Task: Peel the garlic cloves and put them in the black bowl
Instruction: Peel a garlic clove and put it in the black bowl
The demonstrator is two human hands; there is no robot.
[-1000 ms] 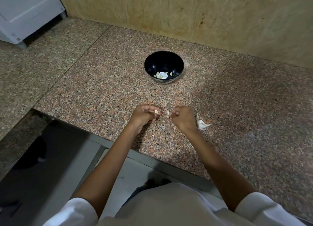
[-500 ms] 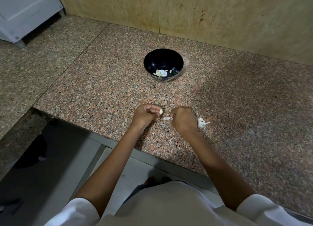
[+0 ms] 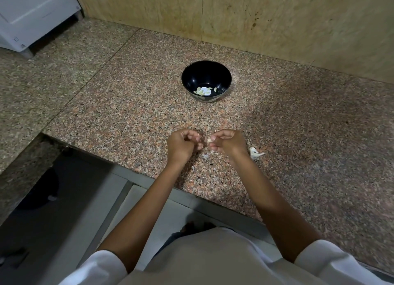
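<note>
Nearby: garlic skin [image 3: 255, 153] beside right hand [image 3: 227, 144] pinching clove [image 3: 210, 139]; bowl [image 3: 190, 80] beyond.

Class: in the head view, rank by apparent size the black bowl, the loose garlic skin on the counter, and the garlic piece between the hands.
black bowl
garlic skin
garlic piece, partly hidden, so less sure

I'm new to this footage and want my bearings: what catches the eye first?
A black bowl stands on the granite counter near the wall, a few peeled cloves in its bottom. Nearer the front edge the left hand and right hand sit close together, fingers curled, the right pinching a pale garlic bit. A white peel scrap lies just right of that hand.
</note>
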